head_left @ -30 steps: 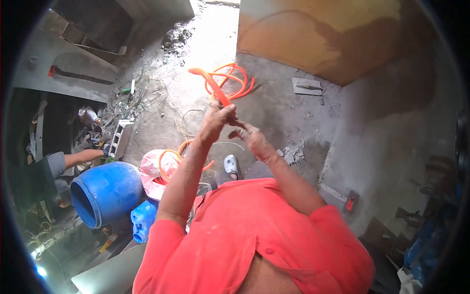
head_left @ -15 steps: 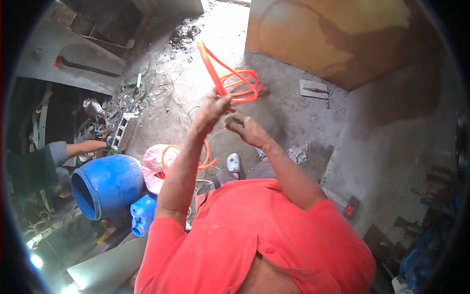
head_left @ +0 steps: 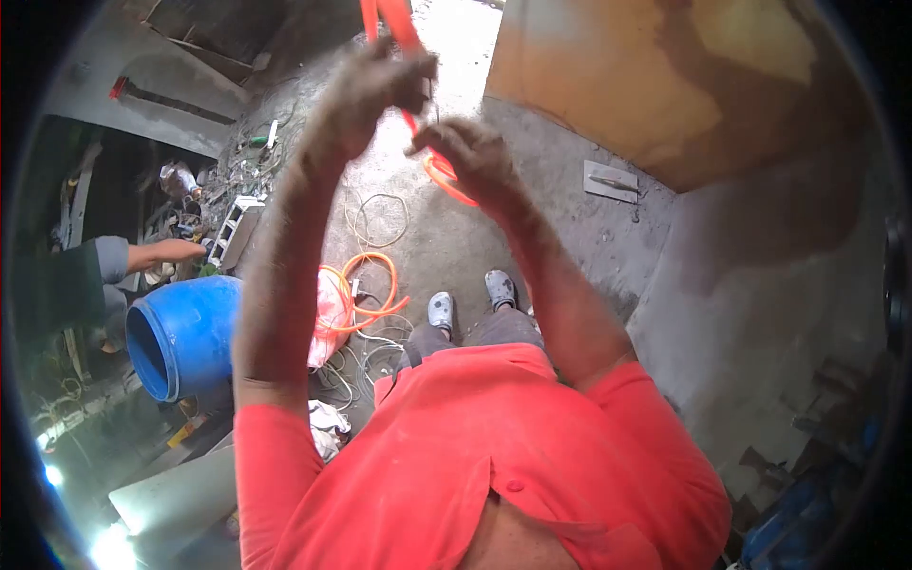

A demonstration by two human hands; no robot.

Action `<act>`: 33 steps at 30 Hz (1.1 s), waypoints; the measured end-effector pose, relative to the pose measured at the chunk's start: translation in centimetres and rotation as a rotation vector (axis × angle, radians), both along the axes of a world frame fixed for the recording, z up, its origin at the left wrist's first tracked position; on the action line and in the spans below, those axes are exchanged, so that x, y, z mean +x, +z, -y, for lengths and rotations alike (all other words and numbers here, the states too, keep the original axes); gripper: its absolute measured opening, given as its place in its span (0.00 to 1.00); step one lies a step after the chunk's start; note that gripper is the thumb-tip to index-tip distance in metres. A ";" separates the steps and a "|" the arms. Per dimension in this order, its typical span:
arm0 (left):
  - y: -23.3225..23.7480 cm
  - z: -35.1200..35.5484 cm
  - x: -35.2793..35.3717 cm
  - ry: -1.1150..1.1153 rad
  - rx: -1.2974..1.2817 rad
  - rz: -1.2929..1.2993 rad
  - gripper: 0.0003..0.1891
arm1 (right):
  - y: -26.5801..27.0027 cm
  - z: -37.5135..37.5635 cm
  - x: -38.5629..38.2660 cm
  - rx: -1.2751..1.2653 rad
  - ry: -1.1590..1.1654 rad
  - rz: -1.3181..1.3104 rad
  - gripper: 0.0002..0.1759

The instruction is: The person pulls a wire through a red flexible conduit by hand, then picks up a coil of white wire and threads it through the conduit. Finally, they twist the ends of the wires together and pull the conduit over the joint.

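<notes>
Raised in front of me, my left hand (head_left: 375,90) is closed around bright orange flexible tubing (head_left: 397,24). Lengths of it stick up past the fist and out of the top of the view. Just below and to the right, my right hand (head_left: 470,157) has thumb and fingers pinched close to the tubing. A thin dark line runs between the two hands; what the right fingers hold is too small to tell. Behind the right hand hangs a loop (head_left: 445,180) of orange tubing. Another orange coil (head_left: 380,309) lies on the floor by a pinkish sack (head_left: 328,309).
A blue barrel (head_left: 195,332) lies on its side at left, near another person's leg (head_left: 166,252). Loose cables (head_left: 366,356) trail by my shoes (head_left: 441,312). A plastering trowel (head_left: 611,180) lies at right, below an orange-brown panel (head_left: 608,85). A hollow block (head_left: 235,233) stands among rubble.
Both hands have gone up and away from my body, carrying the tubing toward the top of the view. The loops that spread beside the left hand now hang partly behind the right one.
</notes>
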State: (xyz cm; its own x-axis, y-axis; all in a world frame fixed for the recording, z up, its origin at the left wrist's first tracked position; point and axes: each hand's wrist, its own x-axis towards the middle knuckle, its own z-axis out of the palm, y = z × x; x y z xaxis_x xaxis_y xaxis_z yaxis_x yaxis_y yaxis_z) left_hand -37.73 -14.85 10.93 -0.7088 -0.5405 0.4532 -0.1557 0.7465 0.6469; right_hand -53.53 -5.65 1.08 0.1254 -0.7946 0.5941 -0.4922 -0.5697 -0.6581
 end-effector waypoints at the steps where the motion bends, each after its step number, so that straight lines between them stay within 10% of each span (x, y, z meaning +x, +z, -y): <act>1: 3.9 1.5 0.0 -0.060 -0.240 -0.032 0.17 | 2.4 0.3 0.6 0.184 0.175 0.360 0.26; 5: 12.8 5.2 2.6 0.274 0.123 -0.356 0.16 | 1.9 -0.2 2.9 0.639 0.724 0.965 0.32; 10: 16.0 6.8 5.2 0.358 0.122 -0.497 0.14 | 3.4 -3.0 -3.2 0.444 0.008 0.670 0.24; 13: 9.9 10.3 7.7 0.302 -0.476 0.084 0.14 | 5.1 -4.1 -7.8 0.484 -0.103 0.332 0.26; 15: 5.5 8.4 3.3 0.277 1.074 -0.841 0.14 | 2.6 -5.4 -8.6 0.353 -0.133 -0.041 0.24; 20: -7.3 -0.3 -5.9 0.164 1.098 -0.514 0.17 | 2.2 -5.4 -5.4 0.542 -0.391 0.058 0.22; 25: -5.3 -1.4 -9.8 0.175 1.203 -0.632 0.21 | -0.6 -4.7 -5.3 0.716 -0.107 0.807 0.20; 29: 2.3 2.6 -8.4 0.236 0.997 -0.843 0.11 | -5.8 -6.9 -2.4 0.511 0.113 0.780 0.20; 33: 6.6 1.1 -8.9 0.254 0.804 -0.582 0.15 | 0.1 -4.0 -2.7 0.096 -0.316 0.080 0.08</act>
